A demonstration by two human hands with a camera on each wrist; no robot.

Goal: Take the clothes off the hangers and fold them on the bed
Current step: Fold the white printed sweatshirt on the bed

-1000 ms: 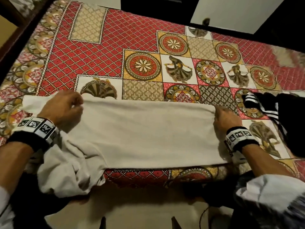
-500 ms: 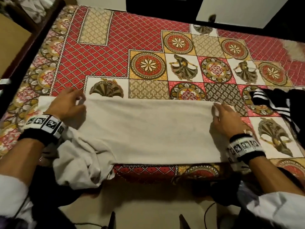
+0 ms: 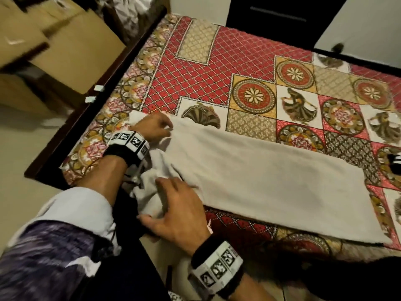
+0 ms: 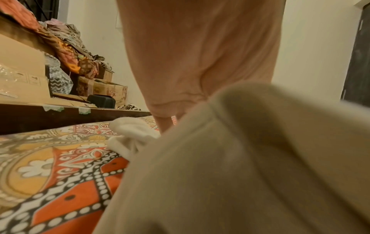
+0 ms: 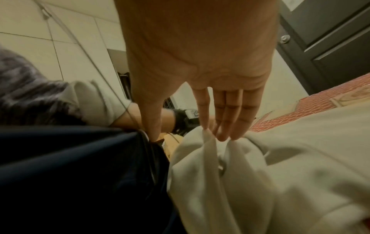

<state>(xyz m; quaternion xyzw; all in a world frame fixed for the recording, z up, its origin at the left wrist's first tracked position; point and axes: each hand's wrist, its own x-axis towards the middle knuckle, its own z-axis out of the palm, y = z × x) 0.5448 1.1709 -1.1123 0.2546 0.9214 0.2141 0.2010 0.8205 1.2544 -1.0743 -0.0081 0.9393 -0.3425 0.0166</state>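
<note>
1 cream garment [image 3: 271,177] laid flat across near edge of bed [image 3: 217,68], folded into 1 long band running left to right; bunched, unfolded portion [image 3: 149,192] hanging over near-left edge of mattress. Patterned red-and-gold bedsheet [image 3: 195,83] underneath, visible on far side and at both ends of band.

2 hands in view, both at left end of garment. Left hand [image 3: 154,128] at far-left corner of band, fingers curled and pinching cloth edge between thumb and fingertips; in left wrist view, hand [image 4: 200,63] seen from below over raised fold of cream cloth [image 4: 240,158], fingertips hidden behind that fold. Right hand [image 3: 178,211] at near-left, fingers spread and nearly straight, resting on bunched portion; in right wrist view, hand [image 5: 200,55] with 4 fingers extended, fingertips [image 5: 222,136] touching top of a crumpled fold of garment [image 5: 230,174], thumb apart to left beside dark trousers [image 5: 70,166]. No grip on cloth by right hand.

2 wristbands with black-and-white markers, 1 per wrist: left [image 3: 130,144], right [image 3: 217,268].

1 dark garment with white stripes [image 3: 395,157] at far-right edge of frame, on bed, well apart from cream band; mostly cut off.

Cardboard boxes [image 3: 65,40] stacked on floor left of bed; exact count not readable. Dark wooden bed frame [image 3: 86,105] along left side, 2 pale tape pieces [image 3: 95,93] on it.
</note>
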